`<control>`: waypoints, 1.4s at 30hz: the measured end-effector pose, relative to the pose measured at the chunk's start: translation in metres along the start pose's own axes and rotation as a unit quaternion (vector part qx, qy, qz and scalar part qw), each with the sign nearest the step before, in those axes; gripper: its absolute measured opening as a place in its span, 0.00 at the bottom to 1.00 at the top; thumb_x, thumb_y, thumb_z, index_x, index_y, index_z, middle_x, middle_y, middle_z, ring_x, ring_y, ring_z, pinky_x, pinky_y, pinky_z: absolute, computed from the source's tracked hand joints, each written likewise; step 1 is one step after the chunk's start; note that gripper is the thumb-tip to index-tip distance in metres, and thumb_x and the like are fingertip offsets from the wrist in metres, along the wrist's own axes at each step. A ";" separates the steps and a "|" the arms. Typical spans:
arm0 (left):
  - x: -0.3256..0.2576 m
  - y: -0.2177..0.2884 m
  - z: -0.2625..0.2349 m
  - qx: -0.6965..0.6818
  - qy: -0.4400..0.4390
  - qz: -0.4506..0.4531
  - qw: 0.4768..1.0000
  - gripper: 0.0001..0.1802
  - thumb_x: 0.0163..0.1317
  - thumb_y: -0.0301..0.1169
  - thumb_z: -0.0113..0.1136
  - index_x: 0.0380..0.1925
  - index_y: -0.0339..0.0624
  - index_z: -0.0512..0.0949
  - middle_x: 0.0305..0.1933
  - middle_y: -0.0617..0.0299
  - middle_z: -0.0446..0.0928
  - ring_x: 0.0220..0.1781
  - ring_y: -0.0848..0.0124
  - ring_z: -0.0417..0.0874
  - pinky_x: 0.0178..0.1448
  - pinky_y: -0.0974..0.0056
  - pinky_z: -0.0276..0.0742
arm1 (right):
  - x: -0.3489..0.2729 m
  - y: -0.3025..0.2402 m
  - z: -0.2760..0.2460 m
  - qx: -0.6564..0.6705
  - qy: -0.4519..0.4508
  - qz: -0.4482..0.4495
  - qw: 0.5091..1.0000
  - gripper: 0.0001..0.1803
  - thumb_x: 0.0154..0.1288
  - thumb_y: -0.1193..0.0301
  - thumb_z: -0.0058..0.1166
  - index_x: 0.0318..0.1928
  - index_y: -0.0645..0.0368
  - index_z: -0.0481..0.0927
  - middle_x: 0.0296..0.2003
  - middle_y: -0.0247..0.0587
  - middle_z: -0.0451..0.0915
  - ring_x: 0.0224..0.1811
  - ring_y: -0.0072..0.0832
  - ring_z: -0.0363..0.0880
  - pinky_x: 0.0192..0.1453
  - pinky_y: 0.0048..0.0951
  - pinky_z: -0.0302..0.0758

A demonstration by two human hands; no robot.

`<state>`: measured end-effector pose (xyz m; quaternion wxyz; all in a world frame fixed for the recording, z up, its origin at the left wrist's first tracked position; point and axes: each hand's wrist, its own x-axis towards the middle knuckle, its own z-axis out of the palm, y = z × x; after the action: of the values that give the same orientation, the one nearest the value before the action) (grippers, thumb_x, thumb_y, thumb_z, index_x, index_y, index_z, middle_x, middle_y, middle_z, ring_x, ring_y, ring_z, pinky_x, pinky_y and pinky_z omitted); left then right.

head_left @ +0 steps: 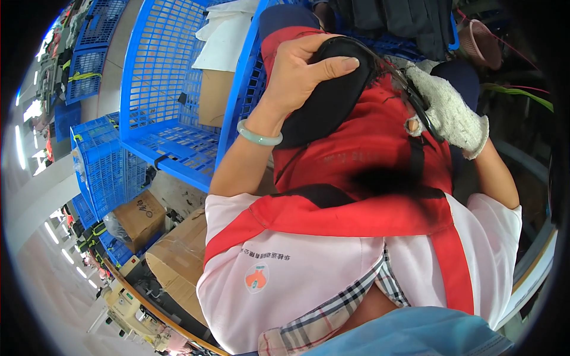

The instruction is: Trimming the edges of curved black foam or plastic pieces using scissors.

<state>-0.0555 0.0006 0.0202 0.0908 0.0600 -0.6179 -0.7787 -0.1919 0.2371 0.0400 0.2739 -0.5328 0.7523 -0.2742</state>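
One red apron (356,221) lies over the person's white shirt (332,261), in the lower middle of the frame. Farther, at upper middle, the bare left grip (301,74) is clamped on a black padded piece (338,98), thumb on top. To its right, the gloved right grip (452,107) is closed around a dark scissors-like tool (420,105); whether it touches the piece, I cannot tell. Beyond, at upper left, a blue crate (235,99) holds white sheets (225,38).

Lit strip lights (20,146), pale grey floor (183,194).

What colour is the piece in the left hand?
The piece is black, seen best in the head view.
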 end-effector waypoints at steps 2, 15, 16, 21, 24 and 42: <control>0.000 -0.001 0.000 -0.002 0.005 0.000 1.000 0.12 0.54 0.24 0.68 0.39 0.34 0.82 0.34 0.65 0.83 0.35 0.79 0.81 0.41 0.75 0.77 | 0.001 -0.008 0.004 0.116 -0.014 0.054 0.992 0.31 0.50 0.54 0.68 0.41 0.65 0.70 0.23 0.42 0.64 0.26 0.28 0.66 0.33 0.36 0.66; -0.001 -0.003 0.011 0.018 -0.015 0.020 1.000 0.12 0.54 0.25 0.69 0.39 0.33 0.82 0.34 0.64 0.83 0.35 0.79 0.81 0.42 0.75 0.77 | -0.005 -0.008 -0.008 0.081 -0.015 0.040 0.996 0.23 0.52 0.60 0.65 0.36 0.64 0.70 0.20 0.39 0.61 0.24 0.27 0.58 0.30 0.31 0.64; -0.002 -0.002 0.015 0.045 -0.032 0.034 0.998 0.13 0.54 0.25 0.69 0.39 0.33 0.82 0.34 0.64 0.83 0.35 0.79 0.81 0.42 0.75 0.77 | -0.005 -0.009 -0.010 0.079 -0.018 0.041 0.996 0.23 0.52 0.60 0.65 0.36 0.64 0.70 0.20 0.39 0.61 0.24 0.27 0.58 0.30 0.31 0.64; -0.003 -0.001 0.016 0.025 -0.048 -0.008 0.999 0.13 0.54 0.25 0.68 0.39 0.32 0.82 0.34 0.65 0.83 0.36 0.80 0.80 0.43 0.74 0.76 | -0.007 -0.013 -0.023 0.034 -0.072 0.093 0.992 0.28 0.51 0.56 0.66 0.42 0.66 0.72 0.23 0.44 0.67 0.24 0.34 0.64 0.32 0.35 0.68; -0.003 0.000 0.019 0.036 -0.056 0.010 0.998 0.11 0.54 0.23 0.68 0.39 0.33 0.82 0.34 0.63 0.83 0.35 0.78 0.81 0.41 0.75 0.78 | -0.015 -0.004 -0.028 -0.061 -0.042 0.029 0.997 0.37 0.50 0.51 0.67 0.49 0.69 0.72 0.27 0.50 0.72 0.28 0.42 0.72 0.37 0.38 0.71; -0.005 -0.012 0.032 0.108 -0.115 0.023 0.987 0.13 0.54 0.28 0.69 0.39 0.35 0.83 0.32 0.65 0.82 0.34 0.82 0.79 0.40 0.77 0.75 | -0.004 -0.039 -0.074 -0.138 -0.175 0.146 0.964 0.39 0.42 0.43 0.68 0.44 0.65 0.75 0.29 0.48 0.73 0.29 0.41 0.69 0.36 0.37 0.69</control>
<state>-0.0576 0.0347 0.0157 0.0303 -0.0346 -0.7060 -0.7067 -0.2172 0.2392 0.1201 0.3624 -0.4898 0.7925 -0.0274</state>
